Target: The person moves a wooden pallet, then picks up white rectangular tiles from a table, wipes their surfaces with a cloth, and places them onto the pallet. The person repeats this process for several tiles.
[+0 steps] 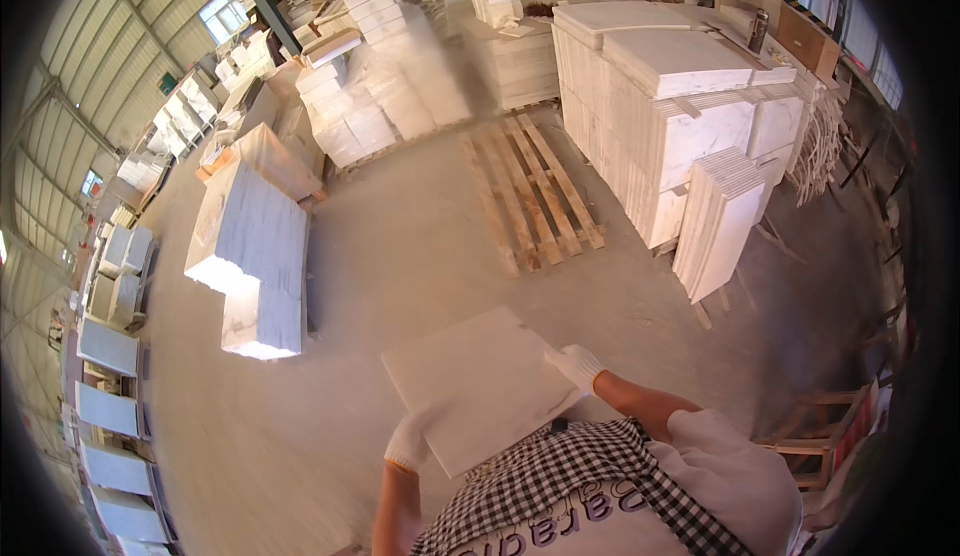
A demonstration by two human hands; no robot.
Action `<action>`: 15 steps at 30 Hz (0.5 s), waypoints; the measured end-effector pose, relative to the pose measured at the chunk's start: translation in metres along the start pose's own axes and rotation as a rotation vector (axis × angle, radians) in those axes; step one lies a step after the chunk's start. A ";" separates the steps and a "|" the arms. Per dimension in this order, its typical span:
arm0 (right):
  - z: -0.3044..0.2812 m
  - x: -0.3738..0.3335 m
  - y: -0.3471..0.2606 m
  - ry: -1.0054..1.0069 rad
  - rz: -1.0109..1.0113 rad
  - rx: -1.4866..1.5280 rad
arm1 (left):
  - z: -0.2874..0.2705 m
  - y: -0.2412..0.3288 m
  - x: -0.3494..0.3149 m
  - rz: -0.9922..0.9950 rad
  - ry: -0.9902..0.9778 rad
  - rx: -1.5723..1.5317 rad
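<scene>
A pale, flat rectangular stone slab point(480, 376) is held out in front of my body, tilted, between both hands. My left hand point(407, 443), in a white knitted glove, grips its near left edge. On the opposite side my right hand point(576, 368), gloved the same way, closes over the right edge. The fingers of both hands are partly hidden by the slab. Just below it lies the black-and-white checked apron point(560, 471) that I wear.
A wooden pallet point(532, 191) lies on the floor ahead. To its right rises a tall stack of white slabs point(620, 116), with several slabs point(718, 221) leaning against it. White stacks point(262, 246) stand at left, and wrapped stacks point(385, 86) farther back. A wooden frame point(815, 441) sits at lower right.
</scene>
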State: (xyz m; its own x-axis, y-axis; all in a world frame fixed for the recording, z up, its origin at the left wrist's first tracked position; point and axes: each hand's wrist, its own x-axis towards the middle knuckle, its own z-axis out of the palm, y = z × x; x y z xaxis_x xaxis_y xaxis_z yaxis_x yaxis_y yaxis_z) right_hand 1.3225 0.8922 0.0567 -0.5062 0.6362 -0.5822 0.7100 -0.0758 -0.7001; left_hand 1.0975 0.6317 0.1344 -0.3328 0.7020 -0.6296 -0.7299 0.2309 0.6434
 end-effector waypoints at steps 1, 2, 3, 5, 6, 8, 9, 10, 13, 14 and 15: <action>0.006 0.020 -0.012 0.007 -0.020 -0.029 | -0.009 0.015 0.015 -0.006 0.018 -0.021; 0.013 0.039 -0.022 0.009 -0.026 -0.054 | -0.019 0.029 0.032 -0.012 0.030 -0.048; 0.017 0.059 -0.032 0.014 -0.077 -0.097 | -0.030 0.042 0.050 -0.021 0.040 -0.075; 0.025 0.098 -0.053 0.018 -0.173 -0.169 | -0.054 0.068 0.090 0.020 0.003 0.019; 0.029 0.118 -0.066 0.033 -0.110 -0.148 | -0.063 0.085 0.114 0.072 -0.049 0.142; 0.035 0.148 -0.086 0.051 0.012 -0.105 | -0.078 0.115 0.155 0.131 -0.127 0.259; 0.036 0.163 -0.095 0.062 -0.034 -0.166 | -0.081 0.133 0.177 0.151 -0.155 0.264; 0.036 0.178 -0.102 0.072 -0.079 -0.225 | -0.084 0.150 0.193 0.143 -0.118 0.337; 0.047 0.215 -0.114 0.053 -0.006 -0.041 | -0.090 0.199 0.238 0.096 -0.240 0.361; 0.049 0.226 -0.117 0.055 0.065 0.086 | -0.089 0.212 0.254 -0.005 -0.172 0.196; 0.051 0.234 -0.119 0.095 0.016 0.027 | -0.087 0.221 0.271 -0.055 -0.136 0.098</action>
State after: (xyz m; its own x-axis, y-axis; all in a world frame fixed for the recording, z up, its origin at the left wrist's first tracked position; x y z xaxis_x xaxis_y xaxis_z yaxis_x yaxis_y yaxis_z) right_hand 1.0941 1.0112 -0.0173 -0.4457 0.7044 -0.5524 0.7032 -0.1064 -0.7030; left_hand 0.7935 0.8147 0.0680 -0.2057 0.7696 -0.6045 -0.6805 0.3314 0.6536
